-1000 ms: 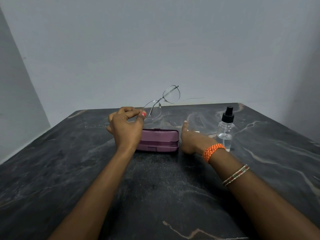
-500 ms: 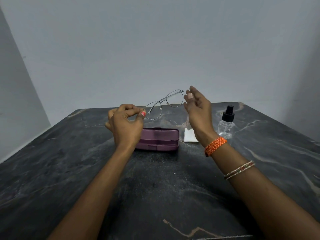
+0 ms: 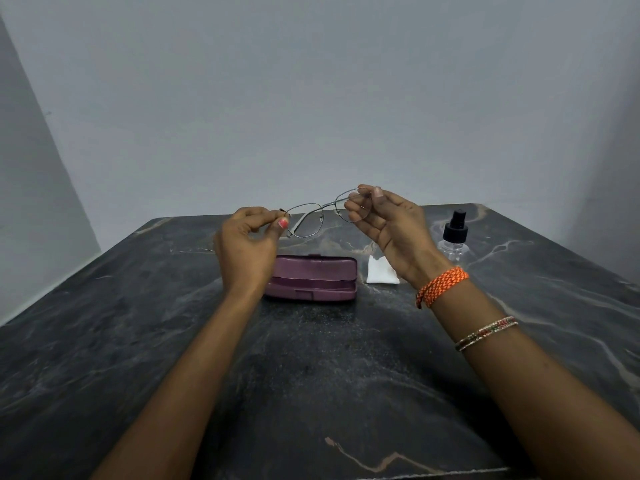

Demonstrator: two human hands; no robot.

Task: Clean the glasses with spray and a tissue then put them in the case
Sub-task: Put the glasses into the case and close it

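Note:
Thin metal-framed glasses (image 3: 313,220) hang in the air above the table, held at both ends. My left hand (image 3: 247,245) pinches the left corner of the frame. My right hand (image 3: 388,223) grips the rim of the right lens between thumb and fingers. Below them lies a purple glasses case (image 3: 313,278), closed, on the dark marble table (image 3: 311,375). A folded white tissue (image 3: 379,271) rests just right of the case. A clear spray bottle (image 3: 454,239) with a black nozzle stands further right, partly behind my right wrist.
A grey wall rises right behind the table's far edge. The table's left and right edges slope away on both sides. My right wrist carries an orange braided band and thin bangles.
My right hand rose from the table by the tissue and took hold of the right lens rim. The glasses tilted down toward level; my left hand kept its pinch.

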